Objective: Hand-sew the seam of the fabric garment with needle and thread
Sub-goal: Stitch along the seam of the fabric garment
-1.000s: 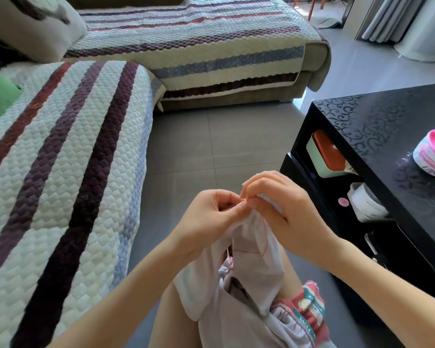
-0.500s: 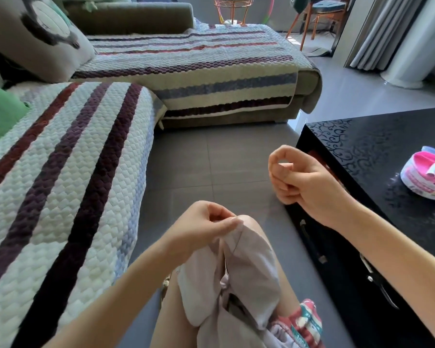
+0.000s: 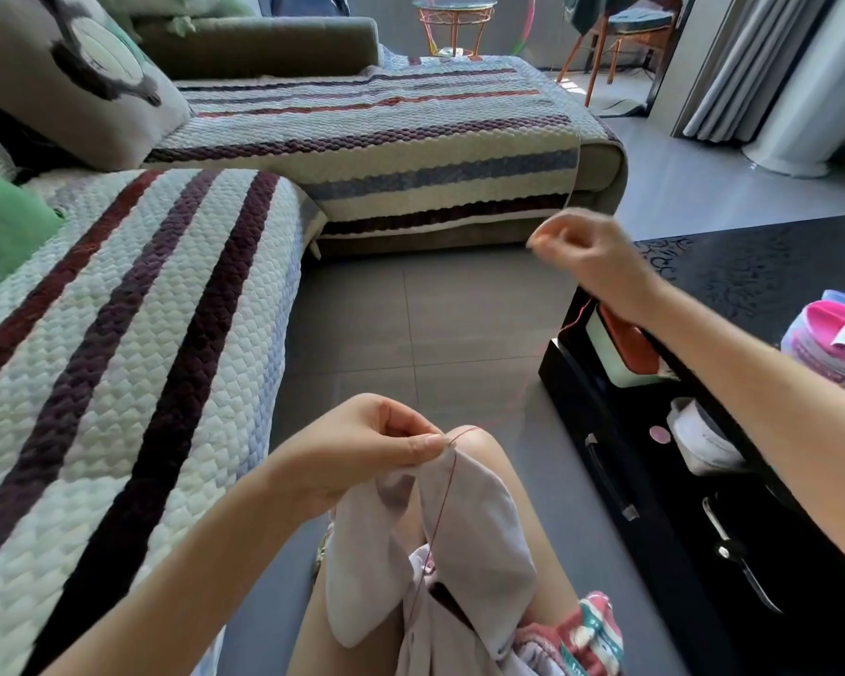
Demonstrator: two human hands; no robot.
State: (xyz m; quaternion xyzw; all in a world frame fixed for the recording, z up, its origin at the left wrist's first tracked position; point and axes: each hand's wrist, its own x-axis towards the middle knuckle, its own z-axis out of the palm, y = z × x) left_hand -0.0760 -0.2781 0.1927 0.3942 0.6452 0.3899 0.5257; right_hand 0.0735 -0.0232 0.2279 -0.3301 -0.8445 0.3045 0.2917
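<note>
The garment [image 3: 469, 529], pale pinkish cloth, hangs over the person's lap and bare knee [image 3: 479, 444]. The left hand [image 3: 362, 451] grips its top edge, thumb and forefinger pinching the fold just left of the knee, and the rest of the cloth droops below that hand. A red thread [image 3: 440, 509] runs up the cloth to the pinch. From there it stretches up and right across the floor [image 3: 411, 324] to the right hand [image 3: 586, 251].

That hand is raised well apart from the cloth, over the desk's near corner. Its fingers are clenched, pinching the thread's far end. It is blurred, and the needle cannot be made out.

The black desk [image 3: 752, 265] bounds the right side, its edge close under the right forearm, with a pink tub [image 3: 830, 344] on top. The striped sofa [image 3: 118, 334] bounds the left. Between them lies a strip of bare grey floor.
</note>
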